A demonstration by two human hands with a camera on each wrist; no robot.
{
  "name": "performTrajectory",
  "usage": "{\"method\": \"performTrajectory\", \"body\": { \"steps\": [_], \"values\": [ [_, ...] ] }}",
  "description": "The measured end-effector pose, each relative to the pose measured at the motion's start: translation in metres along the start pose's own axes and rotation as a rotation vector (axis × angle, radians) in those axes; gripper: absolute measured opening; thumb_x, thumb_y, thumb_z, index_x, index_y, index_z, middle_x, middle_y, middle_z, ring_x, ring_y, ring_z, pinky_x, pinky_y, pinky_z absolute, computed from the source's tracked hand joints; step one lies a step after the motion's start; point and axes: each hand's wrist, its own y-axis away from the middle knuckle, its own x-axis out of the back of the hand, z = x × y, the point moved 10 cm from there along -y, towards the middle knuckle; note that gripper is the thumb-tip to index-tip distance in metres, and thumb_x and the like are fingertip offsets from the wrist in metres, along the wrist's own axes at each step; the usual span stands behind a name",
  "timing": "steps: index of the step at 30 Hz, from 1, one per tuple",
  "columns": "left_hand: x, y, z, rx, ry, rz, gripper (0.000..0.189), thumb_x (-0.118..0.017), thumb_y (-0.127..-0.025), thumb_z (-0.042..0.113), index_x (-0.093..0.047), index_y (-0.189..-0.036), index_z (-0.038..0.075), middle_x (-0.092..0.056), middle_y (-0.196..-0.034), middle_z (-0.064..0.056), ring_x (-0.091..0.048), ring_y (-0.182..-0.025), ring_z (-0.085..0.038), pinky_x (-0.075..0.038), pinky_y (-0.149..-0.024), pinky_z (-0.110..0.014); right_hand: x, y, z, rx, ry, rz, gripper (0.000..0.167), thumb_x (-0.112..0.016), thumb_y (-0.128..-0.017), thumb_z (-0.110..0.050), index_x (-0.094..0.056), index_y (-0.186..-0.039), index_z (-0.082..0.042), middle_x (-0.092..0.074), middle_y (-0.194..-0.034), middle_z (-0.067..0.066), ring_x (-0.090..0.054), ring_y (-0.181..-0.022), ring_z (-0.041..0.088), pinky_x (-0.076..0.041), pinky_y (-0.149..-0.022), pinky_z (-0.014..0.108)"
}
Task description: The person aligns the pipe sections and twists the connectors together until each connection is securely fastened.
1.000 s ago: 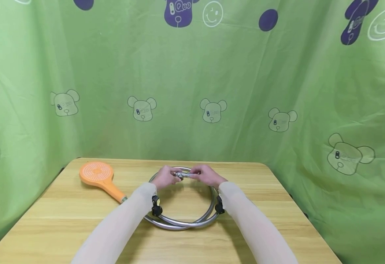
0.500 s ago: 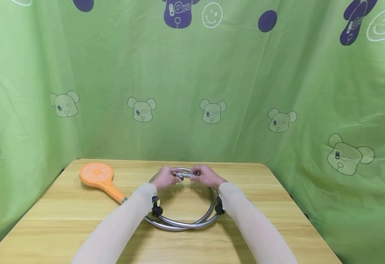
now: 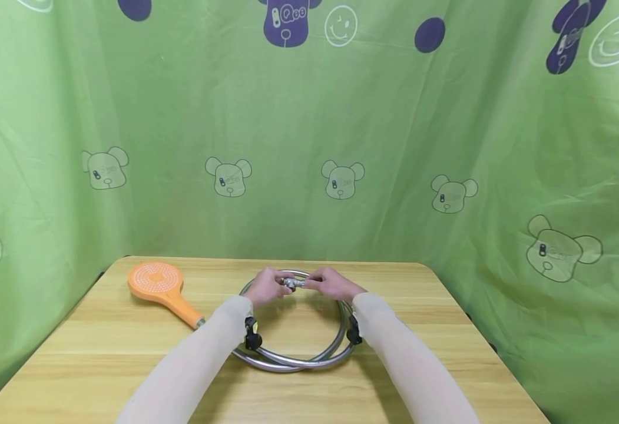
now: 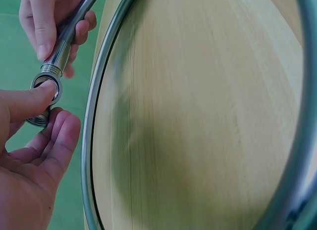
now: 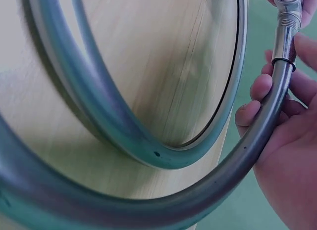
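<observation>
Over the far side of the table, my left hand (image 3: 265, 287) pinches a small silver threaded pipe fitting (image 3: 290, 283). In the left wrist view its thumb (image 4: 32, 101) lies across the fitting's round opening, with the other fingers below. My right hand (image 3: 336, 283) grips the metal end sleeve (image 5: 284, 44) of a shower hose (image 5: 247, 163), lined up with the fitting. Threads (image 4: 51, 69) show between sleeve and fitting. The silver hose loops round on the table under both hands. An orange shower head (image 3: 155, 278) lies face up at the left, its handle running toward the hose.
The wooden table (image 3: 426, 365) has its far edge just beyond the hands. Green curtains (image 3: 288, 118) printed with bear heads hang behind and on both sides. A black wrist camera (image 3: 252, 334) is strapped at the left wrist, and another (image 3: 353, 330) at the right.
The right fingers shift slightly around the hose end. Both hands stay in the same place over the table, and the shower head and hose loops lie as before.
</observation>
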Motion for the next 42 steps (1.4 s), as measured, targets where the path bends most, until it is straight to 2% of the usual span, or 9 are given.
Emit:
{"method": "performTrajectory", "body": {
  "steps": [5,9,13,20,23,27,32,35,42],
  "values": [
    [-0.001,-0.001,0.0,0.006,-0.005,0.0,0.047,-0.076,-0.084,0.003,-0.068,-0.13,0.01,-0.075,-0.093,-0.005,-0.061,-0.069,-0.016,-0.051,-0.061,-0.028,0.004,0.001,-0.004,0.031,-0.032,0.05,0.02,-0.075,-0.088,-0.012,-0.061,-0.1,-0.005,-0.058,-0.091,0.004,-0.052,-0.082,0.016,-0.045,-0.073,0.028],
    [0.0,-0.001,-0.001,0.017,-0.009,-0.002,0.049,-0.076,-0.084,0.003,-0.067,-0.131,0.012,-0.074,-0.092,-0.003,-0.061,-0.07,-0.017,-0.049,-0.06,-0.028,0.007,0.002,-0.008,0.061,-0.052,0.064,0.019,-0.075,-0.085,-0.004,-0.061,-0.098,-0.004,-0.059,-0.092,0.005,-0.053,-0.084,0.017,-0.046,-0.075,0.029],
    [0.0,0.0,0.0,0.008,-0.017,0.001,0.048,-0.076,-0.084,0.003,-0.067,-0.131,0.012,-0.074,-0.092,-0.004,-0.06,-0.069,-0.017,-0.046,-0.058,-0.025,0.007,0.003,-0.007,0.061,-0.047,0.04,0.014,-0.072,-0.092,-0.012,-0.066,-0.1,-0.003,-0.06,-0.089,0.004,-0.052,-0.079,0.015,-0.045,-0.07,0.028],
    [0.0,0.005,0.006,-0.001,-0.024,0.019,0.045,-0.076,-0.084,0.001,-0.069,-0.128,0.011,-0.076,-0.095,-0.006,-0.064,-0.073,-0.019,-0.049,-0.063,-0.026,0.005,0.002,0.0,0.021,-0.016,-0.007,0.03,-0.057,-0.103,-0.027,-0.073,-0.107,-0.001,-0.051,-0.069,-0.002,-0.042,-0.061,0.011,-0.034,-0.055,0.025],
    [-0.001,0.005,0.008,-0.001,-0.034,0.021,0.045,-0.076,-0.084,0.002,-0.07,-0.127,0.011,-0.076,-0.095,-0.007,-0.065,-0.073,-0.019,-0.05,-0.064,-0.027,0.004,0.003,-0.001,0.005,-0.035,0.009,0.031,-0.062,-0.1,-0.031,-0.073,-0.104,-0.003,-0.057,-0.074,0.004,-0.048,-0.065,0.016,-0.037,-0.058,0.025],
    [-0.001,0.003,0.009,0.003,-0.046,0.019,0.046,-0.077,-0.084,0.003,-0.069,-0.128,0.011,-0.076,-0.094,-0.006,-0.064,-0.07,-0.016,-0.048,-0.062,-0.026,0.005,0.004,-0.004,0.001,-0.069,0.044,0.022,-0.075,-0.089,-0.02,-0.066,-0.102,-0.005,-0.062,-0.092,0.009,-0.053,-0.081,0.019,-0.043,-0.07,0.028],
    [-0.001,0.0,0.006,0.008,-0.044,0.017,0.046,-0.077,-0.084,0.003,-0.069,-0.128,0.012,-0.076,-0.094,-0.005,-0.065,-0.073,-0.018,-0.05,-0.063,-0.027,0.008,0.003,-0.003,0.031,-0.059,0.055,0.02,-0.076,-0.085,-0.007,-0.062,-0.1,-0.002,-0.06,-0.092,0.006,-0.051,-0.083,0.017,-0.044,-0.072,0.029],
    [0.0,0.001,0.005,0.003,-0.032,0.017,0.046,-0.076,-0.084,0.001,-0.07,-0.128,0.012,-0.075,-0.094,-0.006,-0.064,-0.073,-0.02,-0.049,-0.062,-0.027,0.009,0.003,-0.004,0.034,-0.045,0.029,0.017,-0.073,-0.09,-0.014,-0.067,-0.101,-0.003,-0.061,-0.09,0.005,-0.051,-0.08,0.015,-0.043,-0.071,0.028],
    [-0.001,0.004,0.005,0.013,-0.015,0.012,0.047,-0.076,-0.083,0.0,-0.07,-0.128,0.013,-0.075,-0.094,-0.007,-0.062,-0.07,-0.017,-0.047,-0.061,-0.025,0.003,0.001,0.003,0.005,-0.019,-0.048,0.034,-0.064,-0.099,-0.034,-0.073,-0.11,-0.003,-0.053,-0.074,-0.001,-0.046,-0.067,0.013,-0.037,-0.06,0.025]
  ]
}}
